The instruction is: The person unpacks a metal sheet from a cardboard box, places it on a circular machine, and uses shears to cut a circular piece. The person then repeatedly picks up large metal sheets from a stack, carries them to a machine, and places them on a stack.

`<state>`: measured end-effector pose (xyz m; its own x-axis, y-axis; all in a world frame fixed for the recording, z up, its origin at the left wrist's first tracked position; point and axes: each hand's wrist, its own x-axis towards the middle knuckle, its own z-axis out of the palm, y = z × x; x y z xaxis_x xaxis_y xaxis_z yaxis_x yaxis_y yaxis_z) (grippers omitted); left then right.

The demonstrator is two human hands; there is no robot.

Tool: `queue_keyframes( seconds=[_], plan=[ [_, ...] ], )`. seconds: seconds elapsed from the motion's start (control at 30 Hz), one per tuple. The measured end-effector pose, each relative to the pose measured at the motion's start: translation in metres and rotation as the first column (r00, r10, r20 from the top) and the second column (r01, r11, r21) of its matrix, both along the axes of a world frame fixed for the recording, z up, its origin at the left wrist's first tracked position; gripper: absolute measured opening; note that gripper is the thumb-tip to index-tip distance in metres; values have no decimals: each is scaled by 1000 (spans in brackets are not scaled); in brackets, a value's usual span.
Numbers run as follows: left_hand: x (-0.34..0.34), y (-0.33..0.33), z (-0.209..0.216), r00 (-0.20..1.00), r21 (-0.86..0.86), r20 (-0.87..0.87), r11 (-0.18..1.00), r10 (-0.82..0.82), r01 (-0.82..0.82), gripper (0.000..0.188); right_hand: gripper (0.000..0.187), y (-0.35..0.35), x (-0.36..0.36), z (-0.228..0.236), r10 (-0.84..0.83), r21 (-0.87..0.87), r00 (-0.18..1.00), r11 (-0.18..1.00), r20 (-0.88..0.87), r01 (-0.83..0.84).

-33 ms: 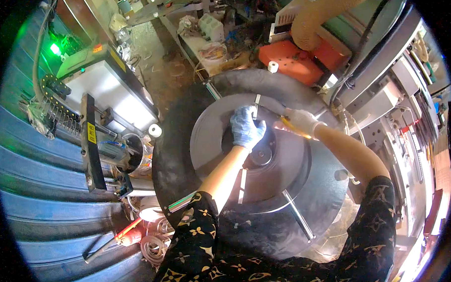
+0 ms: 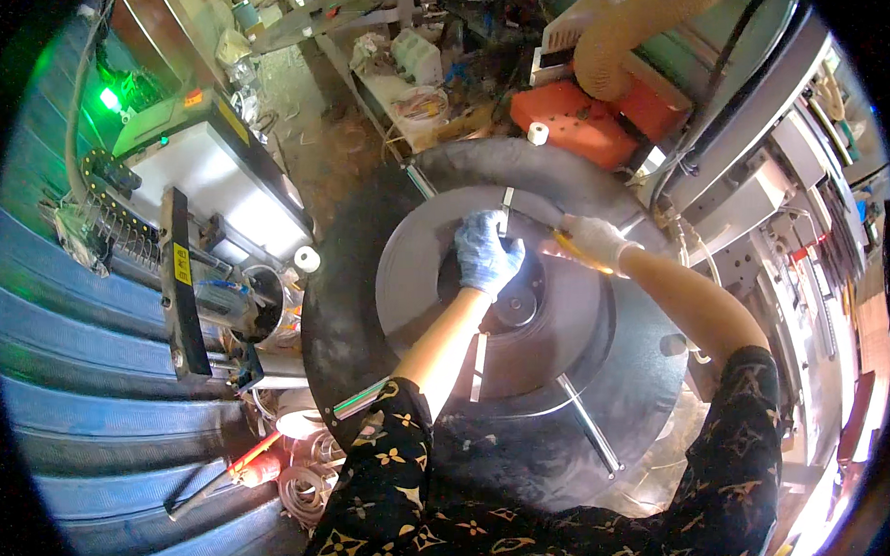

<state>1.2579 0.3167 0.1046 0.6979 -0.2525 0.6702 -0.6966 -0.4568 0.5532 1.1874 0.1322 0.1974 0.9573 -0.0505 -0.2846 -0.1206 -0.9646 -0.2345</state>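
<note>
A coil of grey-brown band [image 2: 406, 270] lies on a large round dark turntable [image 2: 452, 464]. My left hand [image 2: 486, 252], in a blue glove, rests over the far side of the coil's inner ring, its thumb apart from the fingers. Beside its fingers a narrow pale strip [image 2: 508, 199] crosses the coil; another strip [image 2: 479, 367] crosses the near side. To the right, my right hand [image 2: 599, 239], in a white glove, is closed around a yellow-handled tool [image 2: 570, 248]. The tool's working end is dark and hard to make out. A round dark hub [image 2: 516, 305] shows in the coil's centre.
Shiny metal bars [image 2: 589, 428] radiate on the turntable. White tape rolls [image 2: 307, 258] stand by its rim at left and far side. A white machine box [image 2: 211, 173] is at left, an orange-red machine part [image 2: 572, 122] behind, and loose coils [image 2: 304, 494] lie low left.
</note>
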Motion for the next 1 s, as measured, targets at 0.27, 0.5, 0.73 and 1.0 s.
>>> queue_keyframes(
  seconds=[0.27, 0.5, 0.73, 1.0],
  plan=[
    [8, -3, -1, 985, 53, 152, 994, 84, -93, 44, 49, 5, -19, -5, -256, 377, 965, 889, -62, 260],
    [5, -11, 9, 980, 263, -21, 947, 198, -186, 24, 44, 34, -95, 13, -346, 692, 938, 678, 2, 248],
    [16, 11, -3, 970, 203, -62, 948, -236, 244, 5, 33, 73, -215, -9, -538, 968, 836, 132, -110, 212],
    [-62, 112, 118, 844, -522, -397, 845, -361, 116, 15, 61, 144, -248, -7, -554, 755, 799, 622, 235, 209]
  ],
)
